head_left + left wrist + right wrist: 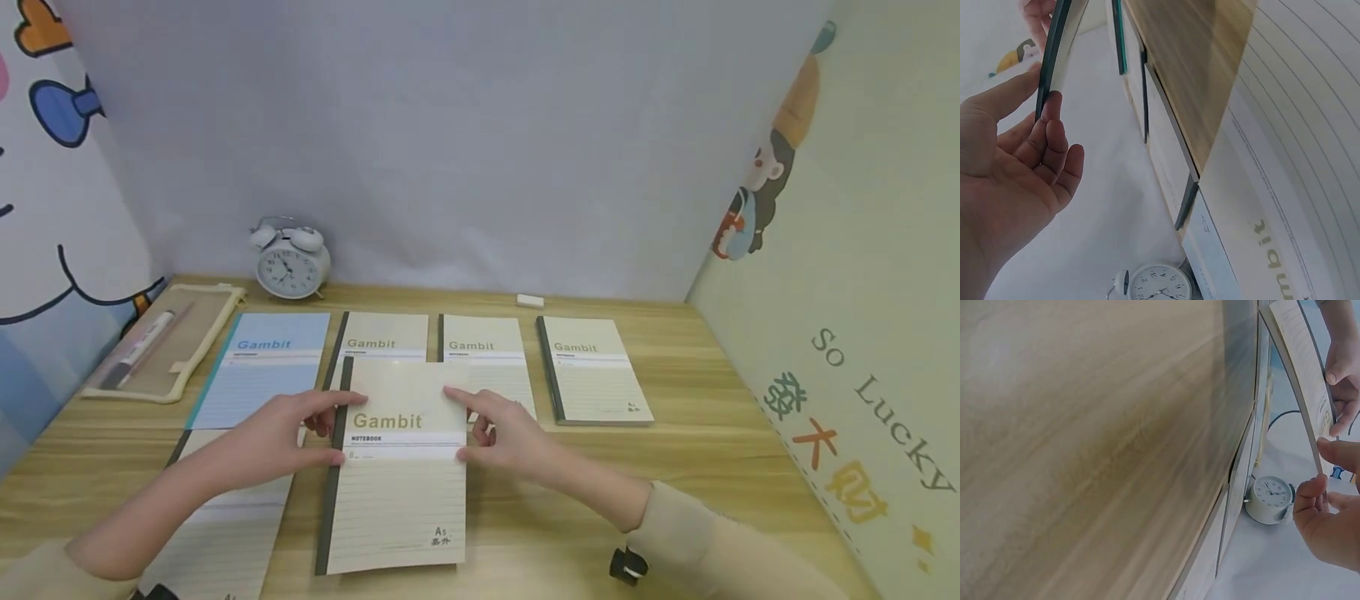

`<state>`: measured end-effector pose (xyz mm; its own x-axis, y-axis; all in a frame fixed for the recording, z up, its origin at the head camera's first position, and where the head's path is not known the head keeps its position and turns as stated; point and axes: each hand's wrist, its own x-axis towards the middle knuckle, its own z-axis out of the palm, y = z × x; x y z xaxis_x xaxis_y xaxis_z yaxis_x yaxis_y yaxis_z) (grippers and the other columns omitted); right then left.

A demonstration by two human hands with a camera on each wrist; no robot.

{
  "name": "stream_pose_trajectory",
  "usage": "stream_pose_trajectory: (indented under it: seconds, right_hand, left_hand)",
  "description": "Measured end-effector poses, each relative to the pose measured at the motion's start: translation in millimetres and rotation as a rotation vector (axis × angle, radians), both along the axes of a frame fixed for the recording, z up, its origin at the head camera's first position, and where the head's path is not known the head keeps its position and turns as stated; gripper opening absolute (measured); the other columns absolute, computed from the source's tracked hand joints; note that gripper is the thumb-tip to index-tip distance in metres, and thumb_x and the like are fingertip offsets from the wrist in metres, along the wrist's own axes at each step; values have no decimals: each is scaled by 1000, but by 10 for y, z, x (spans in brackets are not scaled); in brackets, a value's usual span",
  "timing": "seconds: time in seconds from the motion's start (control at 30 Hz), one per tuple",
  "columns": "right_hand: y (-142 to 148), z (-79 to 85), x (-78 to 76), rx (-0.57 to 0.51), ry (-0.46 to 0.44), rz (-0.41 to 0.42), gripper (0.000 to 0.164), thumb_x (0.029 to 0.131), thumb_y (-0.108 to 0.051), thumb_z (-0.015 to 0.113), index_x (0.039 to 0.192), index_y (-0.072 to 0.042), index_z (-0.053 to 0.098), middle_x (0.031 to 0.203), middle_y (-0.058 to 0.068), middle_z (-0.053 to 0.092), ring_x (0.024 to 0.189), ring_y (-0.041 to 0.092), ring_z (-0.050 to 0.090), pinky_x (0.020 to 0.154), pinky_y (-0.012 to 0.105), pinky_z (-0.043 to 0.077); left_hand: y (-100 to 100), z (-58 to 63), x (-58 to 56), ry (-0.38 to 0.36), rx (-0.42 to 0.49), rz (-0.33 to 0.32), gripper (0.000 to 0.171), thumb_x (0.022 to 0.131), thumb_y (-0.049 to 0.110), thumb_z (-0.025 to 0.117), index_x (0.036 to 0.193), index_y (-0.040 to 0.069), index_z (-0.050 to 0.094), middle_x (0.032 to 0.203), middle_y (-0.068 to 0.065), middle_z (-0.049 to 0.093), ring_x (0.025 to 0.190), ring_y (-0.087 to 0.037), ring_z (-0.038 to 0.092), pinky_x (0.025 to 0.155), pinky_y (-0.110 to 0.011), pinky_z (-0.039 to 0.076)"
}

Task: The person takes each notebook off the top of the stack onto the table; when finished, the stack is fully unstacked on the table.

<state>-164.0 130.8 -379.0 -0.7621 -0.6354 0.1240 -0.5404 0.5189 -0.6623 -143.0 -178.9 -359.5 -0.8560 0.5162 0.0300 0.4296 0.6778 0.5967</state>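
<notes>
Head – raised notebook (401,492) btwn L fingers (336,399) & R fingers (478,402) – side edges pinched.

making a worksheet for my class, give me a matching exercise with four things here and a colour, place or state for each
1. twin-bell alarm clock
2. pencil pouch
3. held notebook
4. left hand

A. left of the blue notebook
B. gripping a dark spine
C. white, round-faced
D. cream-coloured, labelled Gambit

Pairs: 1-C, 2-A, 3-D, 4-B
</notes>
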Motion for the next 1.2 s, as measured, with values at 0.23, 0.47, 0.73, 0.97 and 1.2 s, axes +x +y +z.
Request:
stream_pose_trajectory:
  seconds: [0.23,0.47,0.73,0.97,1.2]
  right_hand:
    - [-151,-185,99,48,-136,33,75,79,-11,76,145,-16,39,82,3,51,66,4,44,58,16,40]
    - [-266,-390,119,123,-138,70,75,79,-16,77,144,-17,40,74,-3,50,59,1,42,55,14,40]
    - [-406,-497,62,219,-142,128,74,76,-21,79,141,-11,45,79,-10,55,58,-1,44,53,14,41]
    - [-463,-462,8,241,-147,184,69,75,-20,80,136,-6,50,77,-7,54,65,2,46,58,12,41]
    - [-479,-447,-26,276,-99,178,65,73,-25,82,131,-9,56,68,-8,50,60,0,41,54,12,37]
  left_hand:
    - [-191,-180,20,-67,-41,-49,59,77,41,76,128,20,56,79,13,53,81,-4,54,75,-32,50]
    - [-319,-389,10,-143,-20,-119,61,76,45,75,127,18,57,76,12,55,73,0,55,65,-25,46]
    - [-368,-538,-19,-222,-86,-110,59,73,42,78,123,17,61,71,12,55,67,-2,49,61,-22,40]
    - [-395,-619,-22,-273,-92,-108,56,74,40,78,123,20,60,71,11,55,64,-3,48,58,-22,40]
    - [-368,-614,-62,-247,-116,-150,52,74,36,79,121,19,61,62,12,52,54,-1,44,53,-21,39]
